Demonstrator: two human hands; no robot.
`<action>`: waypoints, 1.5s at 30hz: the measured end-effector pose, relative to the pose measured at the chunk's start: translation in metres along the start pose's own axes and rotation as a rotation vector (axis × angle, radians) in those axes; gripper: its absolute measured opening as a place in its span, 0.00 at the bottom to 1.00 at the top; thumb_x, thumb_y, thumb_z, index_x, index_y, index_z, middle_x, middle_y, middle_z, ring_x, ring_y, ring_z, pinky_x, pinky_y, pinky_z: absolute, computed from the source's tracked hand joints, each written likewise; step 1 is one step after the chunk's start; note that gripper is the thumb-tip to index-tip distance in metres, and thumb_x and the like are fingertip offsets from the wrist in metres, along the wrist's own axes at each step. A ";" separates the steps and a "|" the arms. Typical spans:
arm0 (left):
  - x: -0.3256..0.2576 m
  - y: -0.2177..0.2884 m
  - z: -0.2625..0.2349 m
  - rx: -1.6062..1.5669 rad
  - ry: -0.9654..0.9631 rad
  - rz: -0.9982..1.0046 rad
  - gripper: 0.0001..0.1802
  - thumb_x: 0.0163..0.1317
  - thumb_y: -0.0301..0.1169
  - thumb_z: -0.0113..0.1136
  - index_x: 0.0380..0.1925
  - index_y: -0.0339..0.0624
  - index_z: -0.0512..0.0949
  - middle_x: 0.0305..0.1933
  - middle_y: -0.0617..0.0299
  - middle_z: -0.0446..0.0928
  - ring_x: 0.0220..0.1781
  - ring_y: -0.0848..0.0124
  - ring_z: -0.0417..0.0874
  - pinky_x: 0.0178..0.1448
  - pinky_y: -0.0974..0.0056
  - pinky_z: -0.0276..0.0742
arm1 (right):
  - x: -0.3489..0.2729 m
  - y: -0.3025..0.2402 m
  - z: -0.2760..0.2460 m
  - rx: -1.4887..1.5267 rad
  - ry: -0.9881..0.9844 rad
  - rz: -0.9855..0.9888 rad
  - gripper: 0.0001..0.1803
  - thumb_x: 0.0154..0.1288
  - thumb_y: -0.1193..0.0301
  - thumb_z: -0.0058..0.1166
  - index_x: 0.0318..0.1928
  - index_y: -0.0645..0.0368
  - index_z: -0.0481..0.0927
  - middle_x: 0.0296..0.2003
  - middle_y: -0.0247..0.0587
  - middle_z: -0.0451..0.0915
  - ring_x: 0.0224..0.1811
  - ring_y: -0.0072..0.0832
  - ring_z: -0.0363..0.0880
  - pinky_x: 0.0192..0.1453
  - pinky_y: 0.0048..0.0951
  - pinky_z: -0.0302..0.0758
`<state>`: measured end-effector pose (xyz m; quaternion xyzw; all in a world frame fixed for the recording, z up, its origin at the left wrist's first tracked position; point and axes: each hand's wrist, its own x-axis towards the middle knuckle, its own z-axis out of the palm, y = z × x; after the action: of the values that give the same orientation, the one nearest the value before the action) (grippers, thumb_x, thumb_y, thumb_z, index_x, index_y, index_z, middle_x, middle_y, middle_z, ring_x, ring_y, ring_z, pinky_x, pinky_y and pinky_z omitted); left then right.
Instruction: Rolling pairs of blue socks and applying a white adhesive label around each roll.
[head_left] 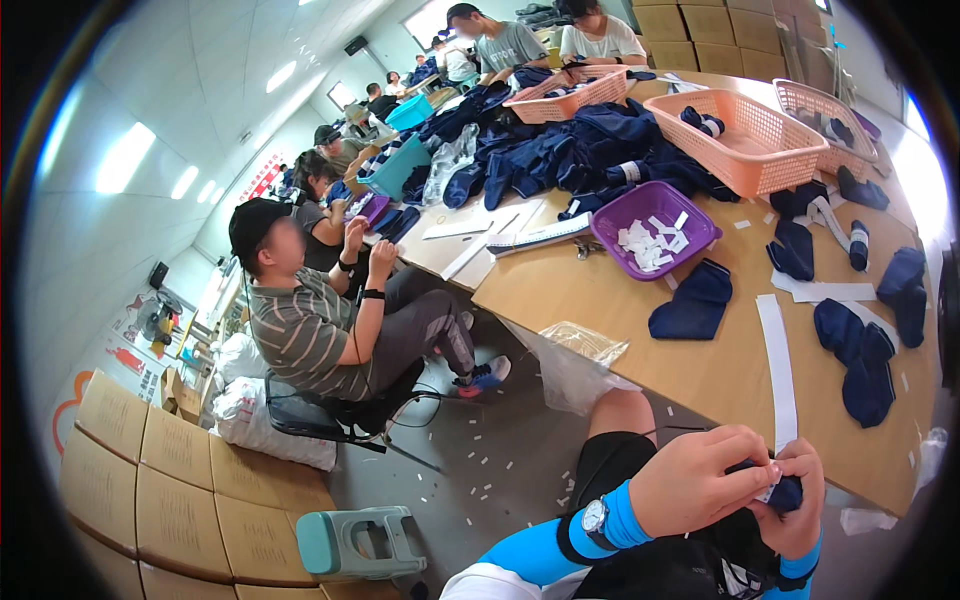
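Near the table's front edge, both my hands are closed together on a rolled navy sock [788,494] with a small white label [768,488] on it. My left hand [695,482], with a wristwatch above it, pinches at the label with its fingertips. Around the roll's right side wrap the fingers of my right hand [798,505]. A long white strip [776,365] lies on the table and runs up to my hands; whether it joins the roll cannot be made out. Flat navy socks [692,300] lie beyond, and a purple basket [612,237] holds many small white labels [652,242].
Peach baskets [735,150] and a heap of navy socks [560,150] cover the table's [600,300] far part. Rolled banded socks [858,246] lie at right. A seated co-worker [310,300] is at left, near a stool [355,540] and stacked cartons [180,480]. A plastic bag [575,370] hangs off the edge.
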<state>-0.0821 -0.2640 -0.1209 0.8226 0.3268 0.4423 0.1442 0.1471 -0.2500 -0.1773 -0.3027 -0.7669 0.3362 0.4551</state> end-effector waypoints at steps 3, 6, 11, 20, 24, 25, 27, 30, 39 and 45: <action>0.002 0.000 0.001 0.021 0.006 -0.027 0.16 0.62 0.30 0.75 0.49 0.40 0.84 0.47 0.58 0.80 0.50 0.55 0.88 0.47 0.57 0.88 | 0.003 -0.002 0.003 -0.034 0.045 -0.003 0.30 0.54 0.75 0.81 0.50 0.59 0.72 0.41 0.48 0.74 0.41 0.40 0.74 0.47 0.37 0.73; 0.004 -0.001 0.001 -0.007 -0.004 -0.066 0.14 0.62 0.29 0.75 0.47 0.41 0.84 0.46 0.57 0.80 0.47 0.55 0.88 0.45 0.56 0.87 | 0.005 -0.002 0.004 -0.041 0.073 -0.007 0.30 0.54 0.76 0.81 0.50 0.59 0.72 0.41 0.47 0.74 0.41 0.41 0.74 0.48 0.38 0.73; 0.005 -0.012 0.007 -0.106 -0.058 -0.144 0.12 0.62 0.28 0.74 0.44 0.42 0.84 0.44 0.56 0.81 0.42 0.56 0.87 0.43 0.56 0.85 | -0.001 0.007 0.005 -0.092 0.038 0.017 0.31 0.52 0.77 0.81 0.50 0.59 0.72 0.42 0.47 0.74 0.42 0.42 0.74 0.49 0.39 0.73; -0.006 -0.015 0.008 0.041 -0.111 -0.066 0.09 0.61 0.27 0.69 0.41 0.41 0.82 0.38 0.60 0.78 0.38 0.62 0.87 0.39 0.60 0.84 | 0.007 0.007 0.001 -0.071 -0.044 -0.008 0.32 0.46 0.81 0.80 0.49 0.59 0.73 0.40 0.47 0.74 0.41 0.45 0.74 0.45 0.42 0.73; -0.002 -0.017 0.014 0.086 -0.075 -0.013 0.10 0.61 0.27 0.68 0.42 0.38 0.82 0.39 0.60 0.78 0.38 0.63 0.87 0.38 0.61 0.85 | 0.013 0.006 -0.006 -0.119 -0.047 -0.017 0.33 0.44 0.81 0.80 0.49 0.58 0.74 0.40 0.48 0.75 0.40 0.45 0.74 0.44 0.41 0.73; -0.002 -0.018 0.016 0.088 -0.082 -0.004 0.11 0.60 0.26 0.68 0.42 0.37 0.82 0.39 0.60 0.78 0.38 0.63 0.87 0.38 0.61 0.85 | 0.012 0.009 -0.008 -0.114 -0.057 -0.012 0.32 0.46 0.80 0.81 0.50 0.58 0.74 0.40 0.47 0.75 0.40 0.43 0.74 0.45 0.41 0.73; -0.001 -0.017 0.016 0.103 -0.117 0.022 0.13 0.59 0.25 0.67 0.45 0.35 0.82 0.40 0.58 0.76 0.40 0.62 0.87 0.39 0.61 0.86 | 0.010 0.010 -0.012 -0.106 -0.068 -0.008 0.31 0.48 0.80 0.80 0.50 0.58 0.73 0.40 0.47 0.74 0.40 0.42 0.73 0.45 0.39 0.72; -0.001 -0.022 0.027 0.141 0.032 0.175 0.15 0.59 0.26 0.67 0.46 0.32 0.81 0.41 0.56 0.76 0.42 0.59 0.87 0.43 0.60 0.88 | 0.008 0.016 -0.014 -0.057 -0.055 -0.016 0.28 0.54 0.79 0.76 0.51 0.58 0.72 0.40 0.46 0.74 0.39 0.38 0.72 0.45 0.37 0.71; 0.009 -0.026 0.030 0.081 0.109 0.278 0.14 0.61 0.28 0.66 0.46 0.34 0.81 0.51 0.52 0.79 0.60 0.46 0.86 0.57 0.49 0.91 | 0.012 0.026 -0.015 0.012 0.077 0.044 0.23 0.63 0.75 0.69 0.54 0.56 0.71 0.45 0.43 0.74 0.44 0.33 0.72 0.51 0.34 0.71; 0.003 -0.043 0.044 0.065 0.039 0.151 0.13 0.65 0.26 0.65 0.49 0.35 0.79 0.60 0.49 0.82 0.71 0.38 0.81 0.68 0.45 0.85 | 0.006 0.046 0.004 0.053 0.283 0.282 0.29 0.73 0.48 0.69 0.55 0.57 0.73 0.49 0.36 0.73 0.48 0.23 0.73 0.53 0.29 0.75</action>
<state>-0.0622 -0.2274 -0.1669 0.8403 0.2809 0.4572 0.0773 0.1479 -0.2190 -0.2125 -0.4393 -0.6362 0.3706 0.5147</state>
